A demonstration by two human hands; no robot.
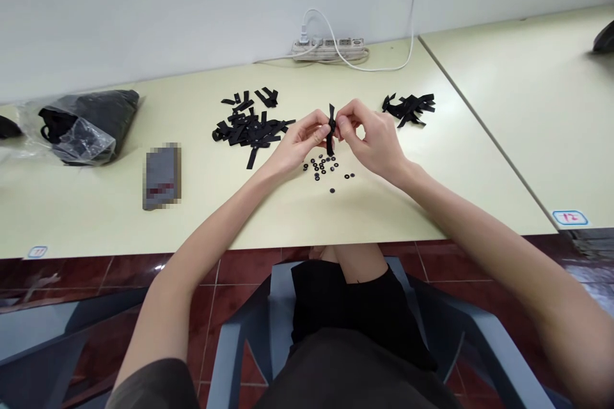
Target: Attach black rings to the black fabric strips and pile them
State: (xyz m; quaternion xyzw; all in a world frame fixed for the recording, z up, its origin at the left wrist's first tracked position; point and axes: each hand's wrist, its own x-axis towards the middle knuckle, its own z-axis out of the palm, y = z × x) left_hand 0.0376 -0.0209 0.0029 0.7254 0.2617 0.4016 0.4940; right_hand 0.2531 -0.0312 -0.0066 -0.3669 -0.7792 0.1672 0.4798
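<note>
Between my two hands a short black fabric strip (330, 142) is held upright above the table. My left hand (307, 136) pinches it from the left, thumb and fingertips closed on it near the middle. From the other side my right hand (369, 134) touches the strip with thumb and index finger pressed together; any small piece between those fingertips is hidden. Just below lie several small round black snap-like rings (321, 166), loosely scattered. A heap of black strips (252, 131) spreads to the left of my left hand, and a smaller pile of strips (410, 108) lies beyond my right hand.
A power strip (330, 49) with a white cable (384, 69) sits against the wall. On the left are a plastic bag of black material (91, 128) and a blurred grey object (162, 176). The table's (336, 223) front edge is close to my lap.
</note>
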